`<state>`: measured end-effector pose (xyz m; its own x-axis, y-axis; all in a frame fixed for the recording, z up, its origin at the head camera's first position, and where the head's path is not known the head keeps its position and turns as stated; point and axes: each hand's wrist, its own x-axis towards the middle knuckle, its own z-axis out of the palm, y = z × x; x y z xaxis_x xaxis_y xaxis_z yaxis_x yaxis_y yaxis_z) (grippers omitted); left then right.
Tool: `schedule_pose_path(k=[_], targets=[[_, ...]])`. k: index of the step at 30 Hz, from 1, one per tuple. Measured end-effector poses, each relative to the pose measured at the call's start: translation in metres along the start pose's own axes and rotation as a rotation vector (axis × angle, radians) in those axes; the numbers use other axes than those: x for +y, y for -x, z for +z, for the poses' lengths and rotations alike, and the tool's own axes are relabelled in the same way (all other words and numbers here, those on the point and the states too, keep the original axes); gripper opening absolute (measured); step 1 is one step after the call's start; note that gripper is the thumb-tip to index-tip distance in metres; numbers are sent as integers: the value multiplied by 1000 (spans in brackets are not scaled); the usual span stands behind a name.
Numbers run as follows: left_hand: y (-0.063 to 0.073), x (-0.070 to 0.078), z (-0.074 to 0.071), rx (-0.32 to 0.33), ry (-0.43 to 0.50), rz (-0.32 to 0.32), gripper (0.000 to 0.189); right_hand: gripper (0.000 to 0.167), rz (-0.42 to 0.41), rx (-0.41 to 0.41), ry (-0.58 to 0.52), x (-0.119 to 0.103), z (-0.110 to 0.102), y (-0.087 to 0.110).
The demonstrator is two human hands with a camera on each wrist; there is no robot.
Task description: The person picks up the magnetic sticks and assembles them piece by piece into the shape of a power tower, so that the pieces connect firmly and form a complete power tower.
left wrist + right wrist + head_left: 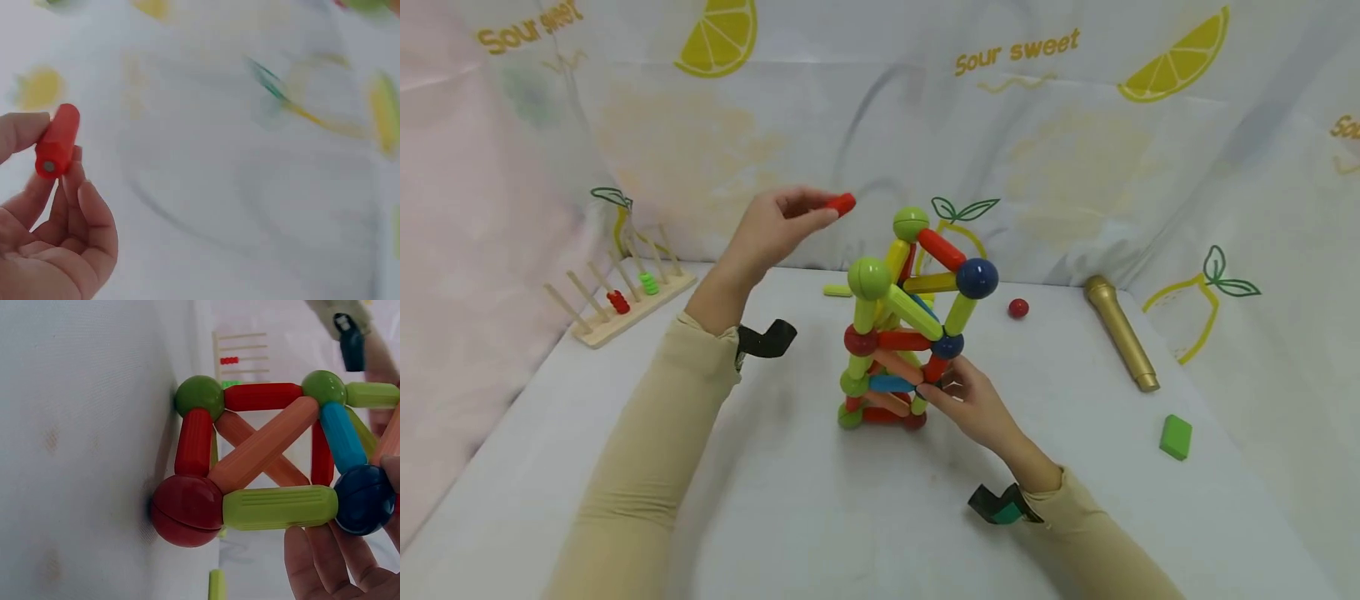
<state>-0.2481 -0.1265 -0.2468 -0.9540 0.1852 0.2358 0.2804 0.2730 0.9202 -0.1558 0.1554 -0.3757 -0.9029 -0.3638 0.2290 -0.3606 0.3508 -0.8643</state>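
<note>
My left hand (767, 229) is raised to the left of the tower and pinches a red magnetic stick (841, 204) between thumb and fingers. A round metal end shows on that red stick in the left wrist view. In front of me stands a tower of magnetic sticks and balls (904, 340), with green balls and a dark blue ball (977, 278) at its top. Low on the tower's right side, my right hand (973, 404) grips it around a lower blue ball (365, 499). In the right wrist view, fingertips also touch a light green stick (280, 507).
To the left stands a wooden peg rack (638, 312) with red and green beads. Behind the tower lie a light green stick (837, 291) and a red ball (1018, 308). A gold toy microphone (1122, 333) and a green block (1176, 437) lie on the right.
</note>
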Motion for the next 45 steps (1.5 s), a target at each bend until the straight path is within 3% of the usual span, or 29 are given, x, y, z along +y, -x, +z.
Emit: schedule_pose_path(k=[2,4,6,8,11,14,21,31,40,45], targets=[[16,38,4,-27,41,127,31,34,-1,3,2,0,-1,0],[32,67,13,-87,31,242,27,34,-7,6,-2,0,-2,1],[45,84,24,-151,-29,325,24,35,-15,4,-9,0,-2,1],[53,92,35,-197,-119,370,22,35,-20,0,-18,-1,-1,1],[57,94,49,-222,-225,389,20,36,-16,-5,-21,-2,0,1],[58,93,56,-223,-270,374,18,37,-6,-6,-20,-2,0,1],[58,90,55,-235,-309,332,17,36,-6,-10,-18,-3,1,2],[56,80,57,-249,-265,332,18,37,-12,-3,-10,-1,1,1],[57,67,59,-224,-167,415,23,34,-25,-5,-32,0,1,0],[57,66,58,-227,-169,430,23,34,-36,-8,-37,-1,2,0]])
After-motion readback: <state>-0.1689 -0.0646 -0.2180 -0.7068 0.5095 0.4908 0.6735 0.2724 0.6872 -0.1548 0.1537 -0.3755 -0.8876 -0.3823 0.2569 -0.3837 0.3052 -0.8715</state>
